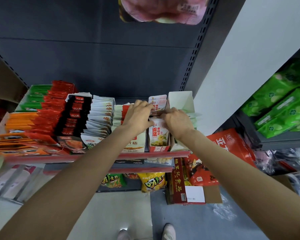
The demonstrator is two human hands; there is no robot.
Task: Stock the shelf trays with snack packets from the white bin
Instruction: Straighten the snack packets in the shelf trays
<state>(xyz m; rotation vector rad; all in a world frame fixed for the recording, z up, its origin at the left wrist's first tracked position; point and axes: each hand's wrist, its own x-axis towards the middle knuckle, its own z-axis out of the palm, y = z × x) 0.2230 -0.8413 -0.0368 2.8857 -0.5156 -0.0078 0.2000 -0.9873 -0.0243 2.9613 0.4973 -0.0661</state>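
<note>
Head view is showing both hands working at a narrow red-and-white tray (pixel 158 148) at about one o'clock on the shelf. The left hand (pixel 138 113) is curling its fingers onto the tops of the white snack packets (pixel 158 131) standing in that tray, and the right hand (pixel 177 121) is pinching the same row from three o'clock. The white bin is not showing. Judging from this, the packets are leaning loosely, so pressing too hard is risking crumpled tops or a packet sliding toward the neighbouring tray (pixel 134 144) at nine o'clock. Pulling the row forward is likely tipping the tray over the red shelf edge (pixel 97 155).
</note>
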